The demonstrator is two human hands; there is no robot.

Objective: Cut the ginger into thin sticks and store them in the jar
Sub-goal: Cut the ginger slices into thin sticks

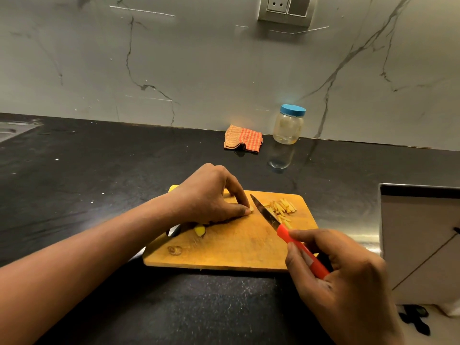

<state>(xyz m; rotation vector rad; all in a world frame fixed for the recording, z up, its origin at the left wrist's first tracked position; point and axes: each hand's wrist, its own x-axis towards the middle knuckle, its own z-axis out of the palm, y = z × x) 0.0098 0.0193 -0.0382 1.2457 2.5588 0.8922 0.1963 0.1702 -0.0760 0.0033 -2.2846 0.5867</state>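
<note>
Jar [288,125] behind board [224,250], right of cloth [243,139]

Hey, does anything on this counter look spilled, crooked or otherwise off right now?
Nothing stands out. The cut sticks lie in one loose pile on the board. The jar stands upright, lid on, beside the cloth. The left hand pinches ginger; the right hand holds the knife.

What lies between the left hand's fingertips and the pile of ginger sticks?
The knife blade, seen in the head view; right hand grips its handle, left hand pinches a ginger piece.
</note>
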